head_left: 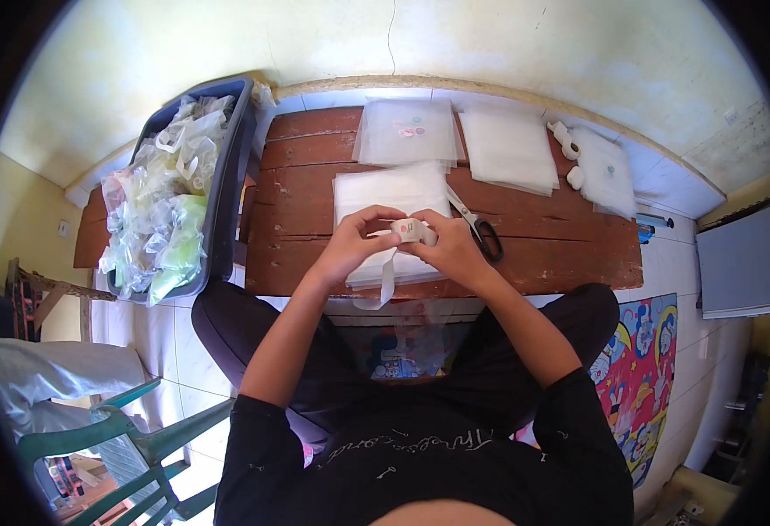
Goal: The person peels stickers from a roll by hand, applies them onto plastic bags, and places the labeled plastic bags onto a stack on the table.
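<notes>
Between my fingers is a small roll of stickers (pixel 409 231), with a red mark on its pale face. My left hand (pixel 356 245) pinches the roll from one side, and my right hand (pixel 452 249) grips it from the other. A white backing strip (pixel 388 279) dangles from the roll past the table's front edge. Under my hands lies a stack of clear plastic bags (pixel 383 188). Scissors (pixel 465 210) with black handles rest on the wood just right of that stack.
Further stacks of plastic bags (pixel 507 149) line the back of the brown wooden table (pixel 306 193), one with printed stickers (pixel 411 131). White rolls (pixel 564 140) lie at the right. A dark bin (pixel 241 158) full of plastic stands left. A green chair (pixel 122 430) is lower left.
</notes>
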Action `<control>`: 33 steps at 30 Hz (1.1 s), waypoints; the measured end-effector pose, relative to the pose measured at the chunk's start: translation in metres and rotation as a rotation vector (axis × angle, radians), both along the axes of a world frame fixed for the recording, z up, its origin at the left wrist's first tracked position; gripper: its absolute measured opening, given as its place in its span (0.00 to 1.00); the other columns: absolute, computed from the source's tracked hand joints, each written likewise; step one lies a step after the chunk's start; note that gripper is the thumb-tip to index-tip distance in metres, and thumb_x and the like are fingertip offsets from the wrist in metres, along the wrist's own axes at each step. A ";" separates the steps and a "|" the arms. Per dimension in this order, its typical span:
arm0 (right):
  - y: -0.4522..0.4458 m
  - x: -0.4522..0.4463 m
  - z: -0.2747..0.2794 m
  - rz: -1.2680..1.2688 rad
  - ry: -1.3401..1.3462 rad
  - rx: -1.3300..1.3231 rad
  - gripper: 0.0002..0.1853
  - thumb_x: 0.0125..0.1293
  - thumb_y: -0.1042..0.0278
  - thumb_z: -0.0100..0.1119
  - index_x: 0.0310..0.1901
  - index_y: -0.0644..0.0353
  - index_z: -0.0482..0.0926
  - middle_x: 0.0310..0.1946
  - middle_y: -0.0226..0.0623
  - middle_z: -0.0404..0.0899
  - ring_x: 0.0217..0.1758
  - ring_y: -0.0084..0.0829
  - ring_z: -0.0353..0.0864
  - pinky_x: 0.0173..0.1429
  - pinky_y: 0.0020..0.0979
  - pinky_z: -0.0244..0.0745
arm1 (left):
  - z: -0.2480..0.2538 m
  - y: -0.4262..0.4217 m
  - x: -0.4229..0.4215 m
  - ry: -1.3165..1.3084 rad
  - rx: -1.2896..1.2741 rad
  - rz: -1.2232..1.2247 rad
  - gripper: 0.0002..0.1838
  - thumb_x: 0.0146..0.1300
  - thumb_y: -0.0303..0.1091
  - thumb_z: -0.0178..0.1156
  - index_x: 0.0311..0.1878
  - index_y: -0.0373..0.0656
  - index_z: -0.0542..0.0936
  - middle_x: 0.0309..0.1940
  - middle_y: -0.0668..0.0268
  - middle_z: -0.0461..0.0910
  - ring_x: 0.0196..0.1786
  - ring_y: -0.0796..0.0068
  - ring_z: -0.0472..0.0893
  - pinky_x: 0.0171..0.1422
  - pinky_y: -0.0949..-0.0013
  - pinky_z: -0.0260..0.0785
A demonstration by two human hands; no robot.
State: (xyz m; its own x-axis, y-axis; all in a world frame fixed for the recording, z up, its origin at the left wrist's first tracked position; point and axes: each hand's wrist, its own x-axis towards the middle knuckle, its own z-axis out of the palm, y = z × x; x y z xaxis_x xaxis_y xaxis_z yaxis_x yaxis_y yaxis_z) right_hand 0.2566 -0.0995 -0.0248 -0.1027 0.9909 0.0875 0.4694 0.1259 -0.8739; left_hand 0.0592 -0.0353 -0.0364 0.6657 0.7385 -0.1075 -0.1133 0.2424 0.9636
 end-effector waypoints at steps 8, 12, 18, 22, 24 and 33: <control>0.002 0.005 0.007 0.007 0.100 0.103 0.21 0.58 0.57 0.72 0.46 0.63 0.82 0.30 0.46 0.85 0.33 0.31 0.85 0.40 0.32 0.77 | -0.010 0.008 0.002 0.129 0.204 -0.012 0.10 0.62 0.28 0.67 0.45 0.36 0.80 0.50 0.62 0.81 0.51 0.75 0.79 0.62 0.67 0.70; 0.006 0.012 0.009 0.006 0.073 -0.007 0.15 0.60 0.61 0.69 0.42 0.64 0.84 0.28 0.42 0.84 0.28 0.27 0.80 0.37 0.28 0.74 | -0.002 0.003 0.002 0.194 0.201 -0.022 0.09 0.62 0.32 0.68 0.37 0.37 0.78 0.51 0.62 0.80 0.51 0.75 0.79 0.62 0.67 0.70; 0.006 0.015 0.019 -0.028 0.099 -0.231 0.13 0.61 0.62 0.67 0.39 0.65 0.84 0.23 0.37 0.81 0.27 0.23 0.77 0.35 0.27 0.71 | -0.006 0.000 0.004 0.106 0.041 -0.056 0.11 0.63 0.33 0.67 0.34 0.42 0.74 0.49 0.61 0.80 0.47 0.78 0.78 0.51 0.71 0.74; 0.006 0.019 0.028 0.052 0.002 -0.263 0.12 0.61 0.63 0.66 0.37 0.65 0.84 0.21 0.34 0.80 0.27 0.20 0.76 0.34 0.26 0.69 | -0.011 0.002 0.003 0.162 0.131 -0.047 0.10 0.64 0.33 0.66 0.39 0.41 0.74 0.42 0.66 0.78 0.42 0.79 0.79 0.45 0.72 0.76; 0.007 0.023 0.025 0.057 0.009 -0.240 0.12 0.61 0.63 0.66 0.37 0.65 0.84 0.22 0.33 0.80 0.27 0.20 0.75 0.34 0.25 0.69 | -0.006 0.000 0.003 0.143 0.136 -0.048 0.10 0.64 0.33 0.65 0.40 0.41 0.74 0.39 0.67 0.77 0.40 0.80 0.79 0.43 0.72 0.76; 0.009 0.024 0.017 -0.057 0.232 -0.226 0.10 0.65 0.65 0.65 0.35 0.64 0.83 0.22 0.23 0.76 0.26 0.13 0.70 0.29 0.21 0.63 | -0.003 0.004 -0.003 0.130 0.008 -0.139 0.12 0.70 0.40 0.60 0.44 0.40 0.78 0.32 0.68 0.78 0.34 0.82 0.78 0.34 0.76 0.69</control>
State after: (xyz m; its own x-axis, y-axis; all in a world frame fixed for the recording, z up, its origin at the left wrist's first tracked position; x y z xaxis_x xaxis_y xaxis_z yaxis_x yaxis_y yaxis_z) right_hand 0.2810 -0.0909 -0.0081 -0.0494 0.9914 -0.1212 0.2549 -0.1048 -0.9613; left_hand 0.0561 -0.0316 -0.0394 0.7421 0.6416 -0.1938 0.0465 0.2392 0.9699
